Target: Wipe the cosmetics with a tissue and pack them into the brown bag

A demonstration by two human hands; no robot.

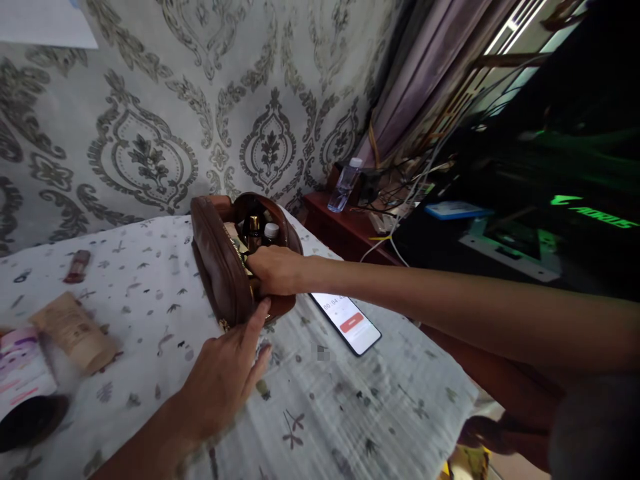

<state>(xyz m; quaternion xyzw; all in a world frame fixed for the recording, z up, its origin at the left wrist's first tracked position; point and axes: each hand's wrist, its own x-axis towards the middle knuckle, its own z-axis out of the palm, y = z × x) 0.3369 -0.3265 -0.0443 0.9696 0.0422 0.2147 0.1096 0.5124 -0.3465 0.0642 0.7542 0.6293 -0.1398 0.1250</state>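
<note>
A brown leather toiletry bag stands unzipped on the patterned cloth. Inside show a gold-capped dark bottle and a white-capped bottle. My right hand reaches into the bag's opening; its fingertips are hidden, so I cannot tell what they hold. My left hand is at the bag's near end, fingers stretched out, the index fingertip at the bag's edge. A phone with a lit timer screen lies right of the bag, partly under my right forearm.
At the left lie a beige tube, a small pinkish item, a pink-and-white pack and a dark round object. A clear bottle stands on a reddish ledge, with tangled cables and a blue box beyond.
</note>
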